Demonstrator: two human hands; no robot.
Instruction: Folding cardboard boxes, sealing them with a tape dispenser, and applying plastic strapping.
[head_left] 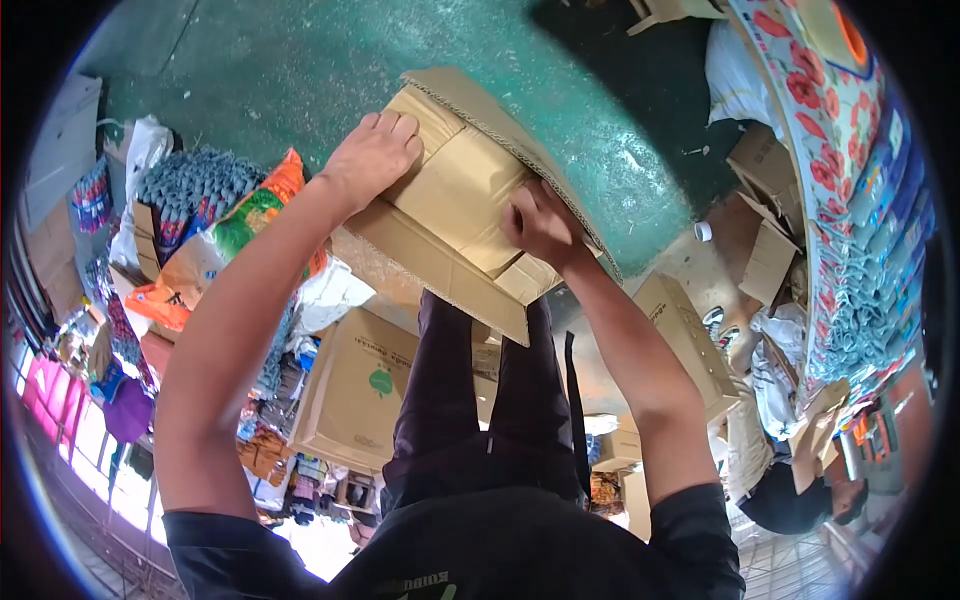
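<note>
A brown cardboard box (470,185) is held out in front of me, above my legs. Its long outer flaps stand open on the near and far sides, and shorter flaps lie folded inward between them. My left hand (375,160) is closed over the box's left end, its fingers bent around the edge. Between the long flaps, my right hand (543,222) is curled like a fist at the right end, against the inner cardboard beside the far flap. Whatever its fingers grip there is hidden.
Green floor (300,70) stretches beyond the box. Large cartons (355,385) stand by my legs. Packed goods and an orange-green bag (240,225) crowd the left. Stacked bundles with teal fringes (860,310) rise at right, near another person (790,495) and a tape roll (703,232).
</note>
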